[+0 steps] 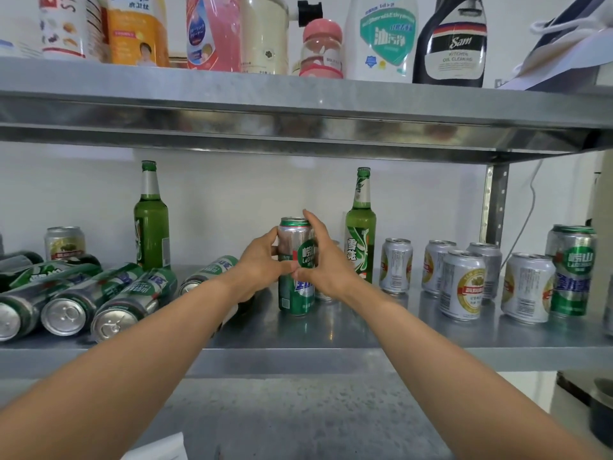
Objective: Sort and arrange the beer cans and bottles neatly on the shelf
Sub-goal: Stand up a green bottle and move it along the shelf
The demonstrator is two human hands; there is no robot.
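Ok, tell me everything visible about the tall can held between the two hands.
The tall can looks like metal, silver above and green below, with a green rim and a round green badge with white lettering. It stands upright on the steel shelf, about mid-shelf, left of a green bottle. The left hand wraps its left side and the right hand covers its right side, thumbs meeting across the front. Its top looks unopened, though partly hidden.
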